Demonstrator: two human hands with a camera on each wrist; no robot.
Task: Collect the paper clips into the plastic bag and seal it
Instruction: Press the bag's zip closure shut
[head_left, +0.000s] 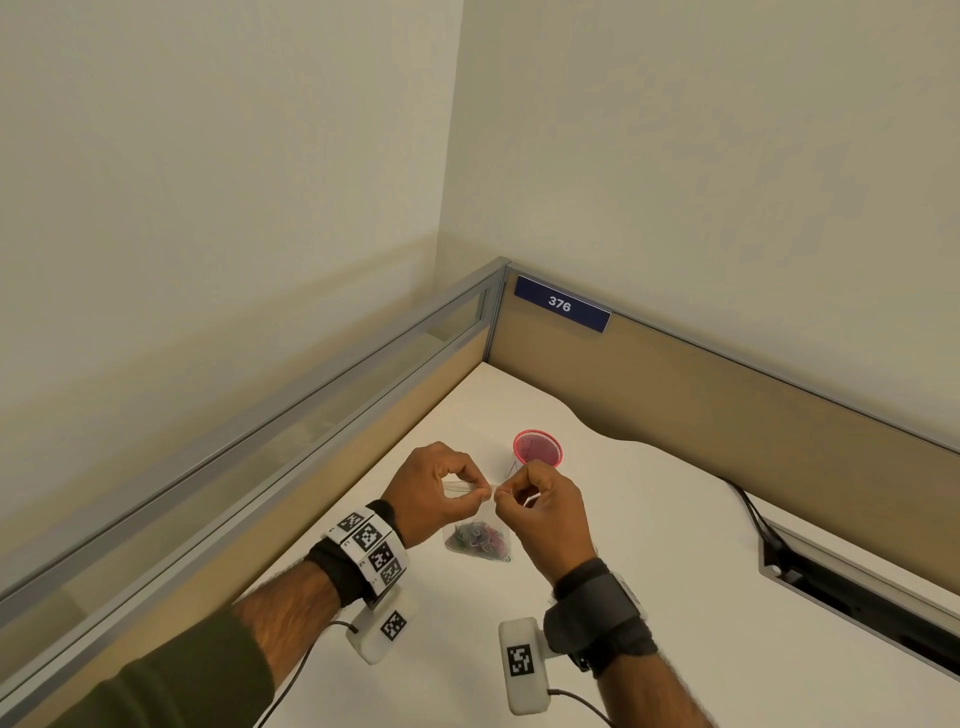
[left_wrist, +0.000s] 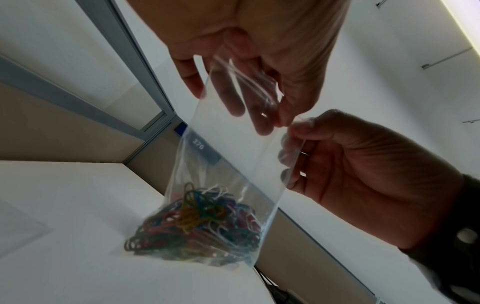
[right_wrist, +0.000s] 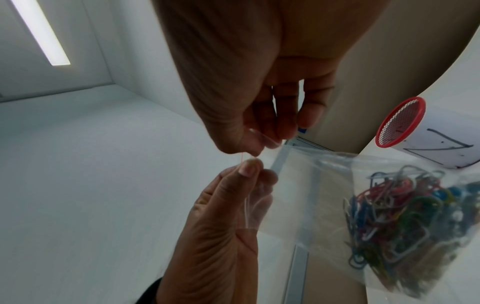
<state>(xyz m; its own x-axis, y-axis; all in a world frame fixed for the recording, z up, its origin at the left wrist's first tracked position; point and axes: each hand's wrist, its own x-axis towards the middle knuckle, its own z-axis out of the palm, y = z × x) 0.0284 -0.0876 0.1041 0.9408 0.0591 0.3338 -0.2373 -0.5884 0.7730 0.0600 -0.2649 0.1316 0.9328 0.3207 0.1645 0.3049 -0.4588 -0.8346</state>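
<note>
A clear zip plastic bag (left_wrist: 233, 148) hangs upright between my hands over the white desk (head_left: 649, 545). Several coloured paper clips (left_wrist: 200, 226) lie heaped in its bottom, which seems to rest on the desk. My left hand (head_left: 480, 493) pinches the bag's top strip between thumb and forefinger. My right hand (head_left: 506, 499) pinches the same strip right beside it, the fingertips of the two hands almost touching. In the right wrist view the bag (right_wrist: 324, 185) and its paper clips (right_wrist: 402, 216) hang to the right of the pinch. Whether the strip is closed along its length cannot be told.
A pink mesh cup (head_left: 537, 447) stands just behind the hands, on a white sheet with black marks (right_wrist: 441, 148). Tan partition walls (head_left: 675, 389) close the desk's corner. A black cable and a cable slot (head_left: 831, 587) lie at the right.
</note>
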